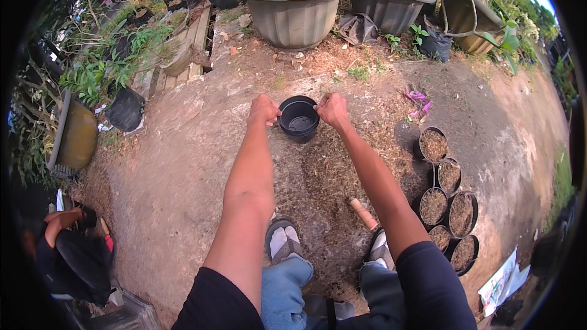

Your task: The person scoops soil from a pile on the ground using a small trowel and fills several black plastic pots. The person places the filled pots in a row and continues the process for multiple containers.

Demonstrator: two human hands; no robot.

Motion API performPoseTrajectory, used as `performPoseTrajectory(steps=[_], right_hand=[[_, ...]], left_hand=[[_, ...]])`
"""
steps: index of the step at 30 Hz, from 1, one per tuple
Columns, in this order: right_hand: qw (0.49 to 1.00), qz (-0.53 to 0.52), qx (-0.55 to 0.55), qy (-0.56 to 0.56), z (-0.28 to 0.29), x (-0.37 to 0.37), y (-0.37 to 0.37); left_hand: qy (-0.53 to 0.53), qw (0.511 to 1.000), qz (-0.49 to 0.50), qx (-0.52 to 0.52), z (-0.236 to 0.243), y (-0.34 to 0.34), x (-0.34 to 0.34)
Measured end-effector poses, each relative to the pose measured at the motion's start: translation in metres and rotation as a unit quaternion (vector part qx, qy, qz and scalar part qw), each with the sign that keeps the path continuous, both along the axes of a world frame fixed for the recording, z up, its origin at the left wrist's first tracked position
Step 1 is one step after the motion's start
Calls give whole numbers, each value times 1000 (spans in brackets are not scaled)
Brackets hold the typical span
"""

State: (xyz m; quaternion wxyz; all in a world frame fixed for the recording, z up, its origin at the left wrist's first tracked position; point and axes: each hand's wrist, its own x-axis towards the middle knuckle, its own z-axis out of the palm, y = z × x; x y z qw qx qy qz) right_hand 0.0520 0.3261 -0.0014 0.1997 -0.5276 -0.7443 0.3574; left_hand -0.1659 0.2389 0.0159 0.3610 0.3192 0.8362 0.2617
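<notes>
An empty black plastic plant pot [299, 123] is held out in front of me, its mouth tipped toward me so that its bare bottom shows. My left hand [264, 109] pinches its rim on the left side. On the opposite side, my right hand [332, 109] grips the rim between thumb and fingers. Whether the pot touches the ground I cannot tell. By my right foot lies a tool with a wooden handle [364, 213]; its other end is hidden.
Several soil-filled black pots [461, 214] cluster on the right. Large grey planters [292, 12] line the far side. Purple scraps [417, 102] lie on the concrete ground [177, 165]. At lower left another person [70, 250] crouches near a red trowel [107, 236]. A printed bag [502, 284] lies lower right.
</notes>
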Motion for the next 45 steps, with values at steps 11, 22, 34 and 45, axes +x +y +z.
performPoseTrajectory(steps=[11, 22, 34, 45], right_hand=[[996, -51, 68, -16, 12, -18, -28], [993, 12, 115, -20, 1, -18, -20], [992, 10, 116, 43, 97, 12, -17], [971, 184, -24, -153, 23, 188, -109]], left_hand=[[122, 992, 15, -19, -11, 0, -13], [145, 989, -15, -21, -5, 7, -12], [37, 984, -174, 18, 127, 47, -23], [295, 847, -441, 21, 132, -57, 114]])
